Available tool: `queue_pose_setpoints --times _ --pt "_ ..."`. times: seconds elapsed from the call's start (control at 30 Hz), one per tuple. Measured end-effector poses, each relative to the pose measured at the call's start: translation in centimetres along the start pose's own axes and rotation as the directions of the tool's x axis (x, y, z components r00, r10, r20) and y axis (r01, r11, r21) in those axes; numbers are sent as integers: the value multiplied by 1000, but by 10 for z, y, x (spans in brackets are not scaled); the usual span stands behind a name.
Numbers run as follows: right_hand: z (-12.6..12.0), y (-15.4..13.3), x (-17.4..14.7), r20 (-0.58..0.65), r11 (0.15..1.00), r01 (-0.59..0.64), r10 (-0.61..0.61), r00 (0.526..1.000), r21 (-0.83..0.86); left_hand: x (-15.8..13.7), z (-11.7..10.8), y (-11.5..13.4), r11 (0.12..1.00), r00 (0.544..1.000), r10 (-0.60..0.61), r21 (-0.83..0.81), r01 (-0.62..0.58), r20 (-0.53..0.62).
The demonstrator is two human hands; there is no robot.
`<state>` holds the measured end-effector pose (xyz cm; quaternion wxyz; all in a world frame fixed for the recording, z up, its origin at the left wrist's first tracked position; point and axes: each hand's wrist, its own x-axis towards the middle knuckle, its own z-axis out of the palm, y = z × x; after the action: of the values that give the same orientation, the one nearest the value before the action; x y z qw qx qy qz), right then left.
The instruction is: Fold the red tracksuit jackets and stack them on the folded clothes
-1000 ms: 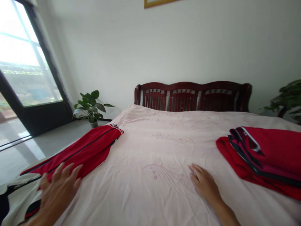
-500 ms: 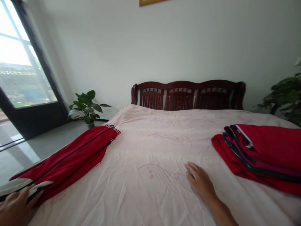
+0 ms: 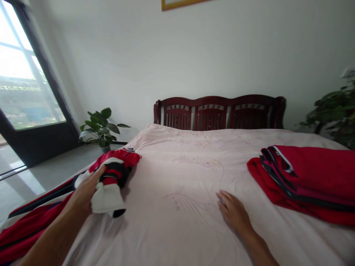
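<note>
My left hand point(image 3: 90, 186) is closed on a red, white and black sports garment point(image 3: 109, 197), gripping a bunched white and dark part that hangs over the bed's left side. The rest of the red cloth point(image 3: 36, 221) stretches back beneath my forearm toward the lower left. Which part of the garment I hold cannot be made out. My right hand point(image 3: 235, 212) rests on the pale pink bed sheet point(image 3: 172, 229) with its fingers stretched out, holding nothing. To its right, apart from it, sits a stack of folded red and dark clothes point(image 3: 316, 173).
A dark red wooden headboard point(image 3: 210, 114) stands at the bed's far end, against a white wall. One potted plant point(image 3: 102, 127) is on the floor at the left, near a dark-framed glass door point(image 3: 41, 136). Another leafy plant point(image 3: 337, 111) is at the far right.
My left hand has moved forward and to the right, carrying the white end of the garment over its far part. My right hand and the folded stack are essentially unmoved.
</note>
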<state>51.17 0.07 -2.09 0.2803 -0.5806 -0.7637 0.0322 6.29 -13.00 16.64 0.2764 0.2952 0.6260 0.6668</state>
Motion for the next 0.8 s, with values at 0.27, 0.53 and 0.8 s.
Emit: queue_pose_setpoints --times 0.27,0.53,0.8 --pt "-8 4 -7 -26 965 -41 49 998 260 -38 107 -41 998 428 -54 58 2 902" --pt "-25 -5 -3 -1 803 -277 327 945 528 13 69 -117 647 621 44 451 -615 783" --pt "-33 -38 -16 92 929 -219 200 975 300 1 39 -133 349 503 34 462 -816 863"
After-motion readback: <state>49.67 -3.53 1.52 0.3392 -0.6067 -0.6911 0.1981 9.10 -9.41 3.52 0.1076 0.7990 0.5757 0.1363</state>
